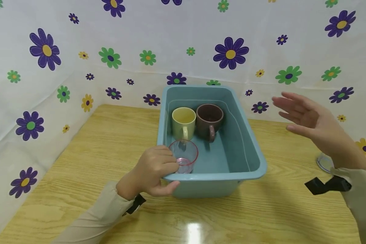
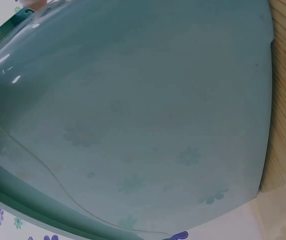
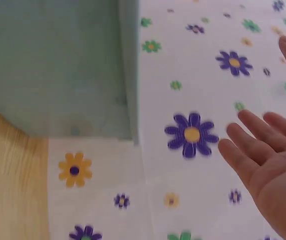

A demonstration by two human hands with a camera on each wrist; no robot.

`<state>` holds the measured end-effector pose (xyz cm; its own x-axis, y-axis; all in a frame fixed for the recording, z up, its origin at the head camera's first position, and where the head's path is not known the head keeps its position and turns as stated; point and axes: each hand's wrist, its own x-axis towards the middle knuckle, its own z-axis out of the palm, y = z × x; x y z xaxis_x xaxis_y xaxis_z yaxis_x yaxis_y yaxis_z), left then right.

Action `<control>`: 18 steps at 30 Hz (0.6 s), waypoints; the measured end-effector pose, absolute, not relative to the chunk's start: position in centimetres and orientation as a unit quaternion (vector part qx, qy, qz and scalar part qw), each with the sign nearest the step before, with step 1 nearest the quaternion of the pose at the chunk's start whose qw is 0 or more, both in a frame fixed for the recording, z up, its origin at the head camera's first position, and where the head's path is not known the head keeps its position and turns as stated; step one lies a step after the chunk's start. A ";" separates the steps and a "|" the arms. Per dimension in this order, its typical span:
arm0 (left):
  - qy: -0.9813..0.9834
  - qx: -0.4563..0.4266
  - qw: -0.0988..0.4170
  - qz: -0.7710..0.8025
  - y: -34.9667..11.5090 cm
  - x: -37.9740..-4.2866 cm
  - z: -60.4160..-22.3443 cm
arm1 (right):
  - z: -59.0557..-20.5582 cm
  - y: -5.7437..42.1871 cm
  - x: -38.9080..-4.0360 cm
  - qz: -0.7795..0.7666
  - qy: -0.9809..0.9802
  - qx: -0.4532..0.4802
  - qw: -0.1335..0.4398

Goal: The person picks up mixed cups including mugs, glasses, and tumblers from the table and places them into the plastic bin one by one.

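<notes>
A blue plastic basin (image 1: 198, 176) stands on the table. My left hand (image 1: 158, 167) grips its rim at the near left corner, fingers curled over the edge and thumb below. In the left wrist view the outer wall of the basin (image 2: 148, 110) fills most of the picture. Inside are a yellow mug (image 1: 183, 125), a brown mug (image 1: 205, 123) and a clear glass (image 1: 186, 166) with a pinkish rim, close to my left fingers. My right hand (image 1: 311, 118) is raised in the air to the right of the basin, fingers extended, holding nothing; its spread fingers (image 3: 253, 147) show in the right wrist view.
A small clear round object (image 1: 324, 162) lies on the wooden table (image 1: 116, 135) at the right, partly hidden behind my right wrist. A white flower-printed cloth (image 1: 183, 37) hangs along the back and left edges of the table.
</notes>
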<state>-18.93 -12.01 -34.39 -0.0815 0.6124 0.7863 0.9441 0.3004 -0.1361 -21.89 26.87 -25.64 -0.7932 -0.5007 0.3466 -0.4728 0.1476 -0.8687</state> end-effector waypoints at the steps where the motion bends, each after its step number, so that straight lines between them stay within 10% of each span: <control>1: -0.702 -0.554 0.394 -0.212 -11.9 -19.0 -34.4 | -26.2 27.7 -21.5 -0.591 0.746 -0.307 -0.010; 11: -0.684 -0.559 0.412 -0.224 -11.6 -19.2 -34.5 | -31.7 34.7 -18.4 -0.621 0.730 -0.131 -0.252; 18: -0.687 -0.555 0.410 -0.227 -11.5 -19.1 -34.4 | -35.4 38.5 -17.4 -0.574 0.757 0.064 -0.306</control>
<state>-19.09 -11.54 -34.45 -0.0477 0.5774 0.8151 0.9491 0.2806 -0.1433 -17.44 38.53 -35.44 -0.8048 0.4475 0.3899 -0.2544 0.3335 -0.9078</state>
